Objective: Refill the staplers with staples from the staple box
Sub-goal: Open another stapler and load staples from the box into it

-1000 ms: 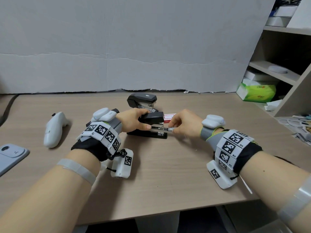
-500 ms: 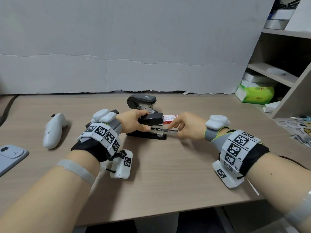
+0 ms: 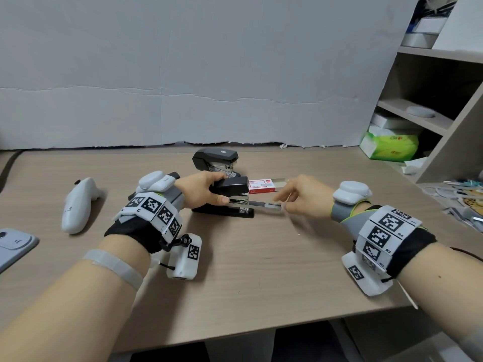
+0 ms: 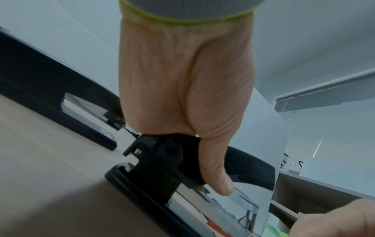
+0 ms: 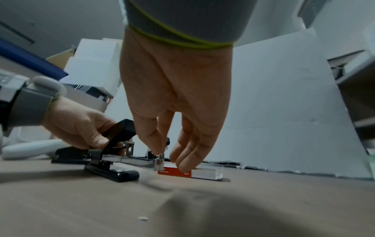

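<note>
Pulled further out by the right hand pinching it, staple tray; left hand grips the stapler; staple box behind hands, contents hidden.

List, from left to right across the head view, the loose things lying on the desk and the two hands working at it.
Grey device → white controller → left hand → near stapler → right hand → green tissue pack.

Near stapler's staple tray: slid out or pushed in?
Slid out. The metal staple tray sticks out past the near stapler toward the right hand, which pinches its end; the left hand grips the stapler.
</note>
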A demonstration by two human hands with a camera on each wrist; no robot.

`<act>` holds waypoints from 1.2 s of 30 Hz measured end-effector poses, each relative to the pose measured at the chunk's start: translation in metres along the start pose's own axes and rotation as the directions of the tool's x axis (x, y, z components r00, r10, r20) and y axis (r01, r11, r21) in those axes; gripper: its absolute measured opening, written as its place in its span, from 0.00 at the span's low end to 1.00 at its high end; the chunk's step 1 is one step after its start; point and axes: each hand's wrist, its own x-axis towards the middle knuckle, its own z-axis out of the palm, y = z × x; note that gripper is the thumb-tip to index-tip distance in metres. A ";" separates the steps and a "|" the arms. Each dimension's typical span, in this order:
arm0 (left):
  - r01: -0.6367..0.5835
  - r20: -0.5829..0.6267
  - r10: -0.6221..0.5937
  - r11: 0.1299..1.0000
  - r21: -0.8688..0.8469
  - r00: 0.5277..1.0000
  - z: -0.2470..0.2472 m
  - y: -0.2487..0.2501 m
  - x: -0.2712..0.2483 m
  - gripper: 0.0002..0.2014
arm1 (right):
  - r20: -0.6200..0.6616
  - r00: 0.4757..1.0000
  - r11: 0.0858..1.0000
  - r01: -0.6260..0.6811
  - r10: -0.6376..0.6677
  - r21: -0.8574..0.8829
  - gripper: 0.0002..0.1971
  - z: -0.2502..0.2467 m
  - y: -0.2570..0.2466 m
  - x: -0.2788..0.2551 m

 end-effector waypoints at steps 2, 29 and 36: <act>0.000 -0.003 0.000 1.000 -0.003 1.000 0.000 0.000 0.000 0.11 | -0.039 0.998 0.997 -0.041 0.044 0.068 0.13 0.002 0.002 0.002; 0.009 -0.003 -0.009 0.999 -0.036 1.000 0.001 -0.003 0.001 0.13 | 0.128 0.959 0.673 -0.270 0.253 0.689 0.09 0.027 -0.051 0.008; 0.002 -0.012 -0.002 1.000 -0.030 1.000 0.002 -0.002 0.002 0.13 | 0.141 0.952 0.558 -0.275 0.271 0.783 0.12 0.032 -0.054 0.008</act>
